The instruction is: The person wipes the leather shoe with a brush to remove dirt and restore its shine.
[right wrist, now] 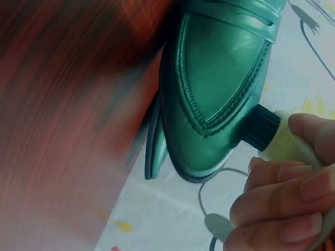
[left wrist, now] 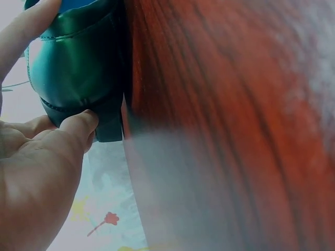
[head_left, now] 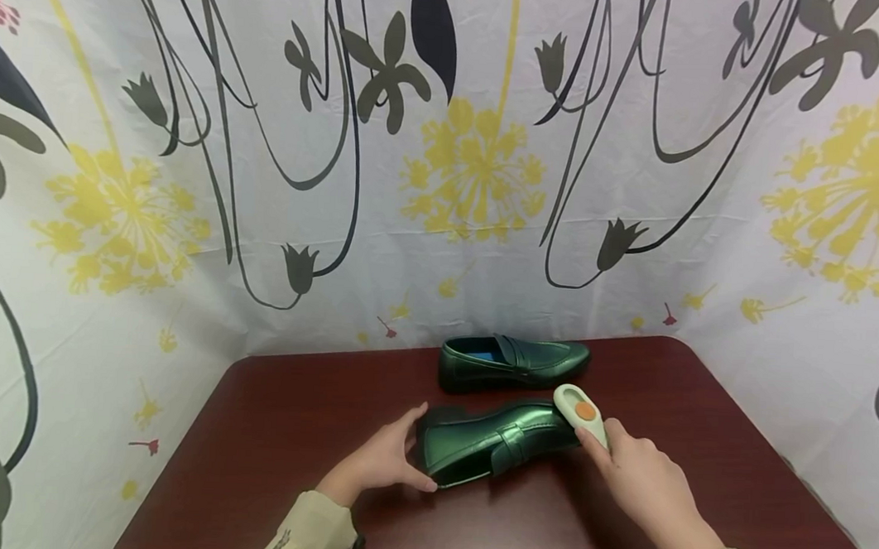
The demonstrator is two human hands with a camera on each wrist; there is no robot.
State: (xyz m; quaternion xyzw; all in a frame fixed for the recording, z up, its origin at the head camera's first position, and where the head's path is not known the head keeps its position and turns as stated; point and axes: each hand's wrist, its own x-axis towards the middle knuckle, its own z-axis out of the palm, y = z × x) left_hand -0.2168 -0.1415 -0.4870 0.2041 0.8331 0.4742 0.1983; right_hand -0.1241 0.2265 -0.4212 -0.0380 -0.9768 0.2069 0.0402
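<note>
A shiny green loafer [head_left: 468, 443] lies tilted on the table, its opening turned toward me and its toe to the right. My left hand [head_left: 379, 464] grips the heel end; in the left wrist view the thumb is at the collar and the fingers are against the heel [left wrist: 110, 123]. My right hand [head_left: 648, 489] holds a small pale green brush [head_left: 574, 406] with an orange spot on its back. In the right wrist view, its dark bristles [right wrist: 260, 128] touch the side of the toe.
A second green loafer [head_left: 547, 360] stands upright behind the first, near the far edge of the dark red-brown table [head_left: 313, 401]. Floral-patterned white cloth [head_left: 380, 271] hangs behind the table and on both sides.
</note>
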